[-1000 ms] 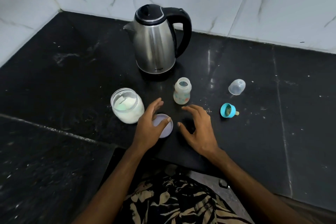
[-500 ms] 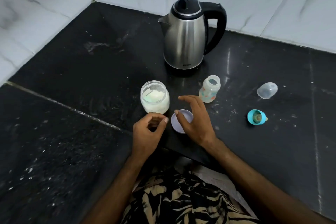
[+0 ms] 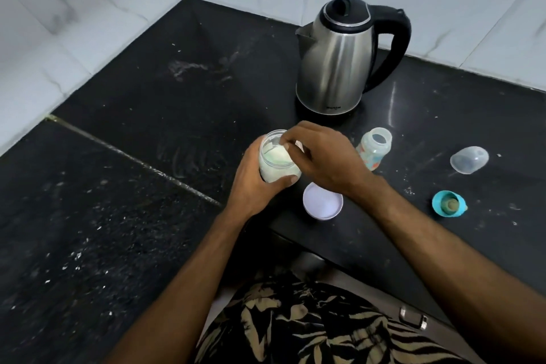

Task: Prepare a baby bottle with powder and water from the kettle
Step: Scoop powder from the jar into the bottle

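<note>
The left hand grips the open powder jar. The right hand reaches its curled fingers into the jar's mouth; whether they hold anything, I cannot tell.

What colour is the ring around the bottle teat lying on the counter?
The ring is turquoise blue, seen in the head view, the only one.

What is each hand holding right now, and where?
Left hand grips the powder jar around its side. Right hand reaches into its mouth; any hold there can't be told.
</note>
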